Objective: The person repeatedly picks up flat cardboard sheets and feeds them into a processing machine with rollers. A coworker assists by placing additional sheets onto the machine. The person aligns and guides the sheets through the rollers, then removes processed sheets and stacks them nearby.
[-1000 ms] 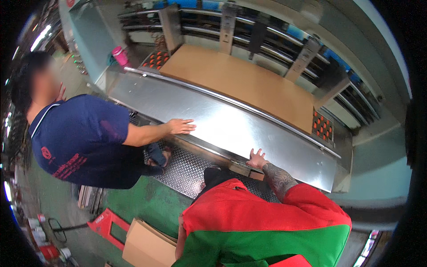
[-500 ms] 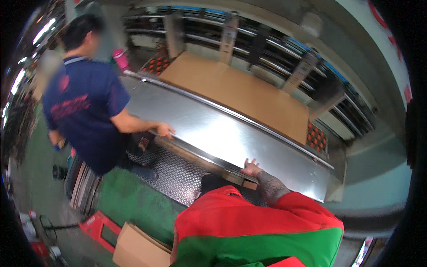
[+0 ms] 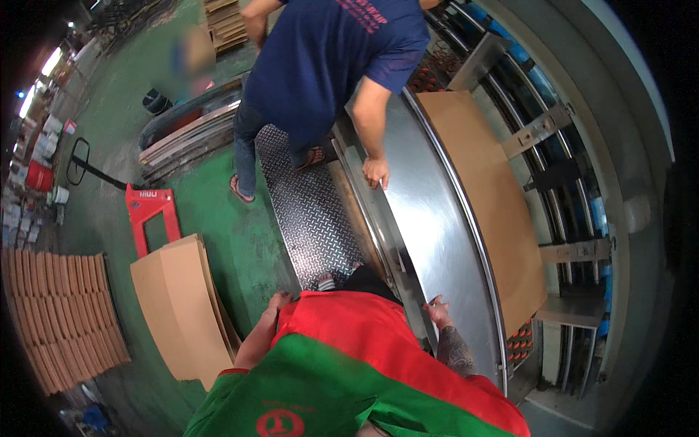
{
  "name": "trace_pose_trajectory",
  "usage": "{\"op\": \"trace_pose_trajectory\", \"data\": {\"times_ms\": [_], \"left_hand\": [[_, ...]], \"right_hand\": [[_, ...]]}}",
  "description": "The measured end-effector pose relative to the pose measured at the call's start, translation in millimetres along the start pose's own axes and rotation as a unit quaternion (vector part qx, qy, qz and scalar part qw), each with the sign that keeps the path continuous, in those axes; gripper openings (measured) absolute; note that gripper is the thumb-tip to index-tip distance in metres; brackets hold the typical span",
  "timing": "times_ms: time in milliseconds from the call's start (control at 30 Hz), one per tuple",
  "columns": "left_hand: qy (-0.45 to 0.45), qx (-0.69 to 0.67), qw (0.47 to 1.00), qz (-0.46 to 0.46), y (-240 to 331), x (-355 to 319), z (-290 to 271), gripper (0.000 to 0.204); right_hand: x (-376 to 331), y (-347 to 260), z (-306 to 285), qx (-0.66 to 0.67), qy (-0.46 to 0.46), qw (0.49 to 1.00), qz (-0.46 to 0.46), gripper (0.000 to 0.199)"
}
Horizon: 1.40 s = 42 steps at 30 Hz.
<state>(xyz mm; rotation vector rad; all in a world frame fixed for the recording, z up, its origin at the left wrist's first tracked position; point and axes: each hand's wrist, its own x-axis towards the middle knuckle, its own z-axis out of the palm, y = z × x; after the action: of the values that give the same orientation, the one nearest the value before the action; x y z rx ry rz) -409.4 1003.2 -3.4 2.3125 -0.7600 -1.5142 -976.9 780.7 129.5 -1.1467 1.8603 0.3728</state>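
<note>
I lean over a long steel feed table [image 3: 429, 218] in my red and green shirt. My right hand [image 3: 439, 309] rests on the table's near edge with its fingers spread and holds nothing. My left hand [image 3: 279, 300] is pressed against my side at the waist, and its fingers are mostly hidden by the shirt. A large brown cardboard sheet [image 3: 484, 197] lies flat on the machine bed beyond the table. A co-worker in a dark blue shirt [image 3: 335, 65] stands on the step and has one hand [image 3: 376, 173] on the same table.
A checker-plate metal step [image 3: 306, 211] runs along the table. On the green floor, a stack of cardboard sheets [image 3: 178, 306] sits by a red pallet jack [image 3: 149, 207]. More cardboard bundles [image 3: 58, 313] lie far left. Machine rails and rollers [image 3: 568, 182] lie behind the sheet.
The view has swung round, so the table now runs top to bottom. The co-worker has stepped closer along the table. My left arm has come into view; my right hand stays on the edge.
</note>
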Motion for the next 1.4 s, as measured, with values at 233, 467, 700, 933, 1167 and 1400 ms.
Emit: {"op": "trace_pose_trajectory", "data": {"times_ms": [233, 467, 700, 933, 1167, 1400], "left_hand": [[0.006, 0.035, 0.999, -0.014, 2, -9, -8, 0.053], [-0.050, 0.151, 0.985, 0.059, -15, -4, -18, 0.043], [-0.004, 0.034, 0.999, -0.036, 11, 18, -48, 0.043], [-0.019, -0.105, 0.992, -0.061, 72, 70, -97, 0.040], [0.009, -0.102, 0.995, 0.013, 181, 113, -168, 0.045], [0.017, -0.085, 0.996, 0.016, 271, 162, -202, 0.046]], "right_hand": [[52, 34, 12, -0.122, -0.005, 0.993, -0.001, 0.107], [62, -14, 19, -0.260, 0.079, 0.956, -0.110, 0.051], [22, -176, 27, -0.070, 0.256, 0.954, -0.138, 0.070], [80, -287, 1, -0.046, 0.278, 0.939, -0.198, 0.081], [108, -370, -28, -0.003, 0.288, 0.947, -0.139, 0.082], [134, -410, -49, 0.001, 0.297, 0.942, -0.156, 0.084]]}}
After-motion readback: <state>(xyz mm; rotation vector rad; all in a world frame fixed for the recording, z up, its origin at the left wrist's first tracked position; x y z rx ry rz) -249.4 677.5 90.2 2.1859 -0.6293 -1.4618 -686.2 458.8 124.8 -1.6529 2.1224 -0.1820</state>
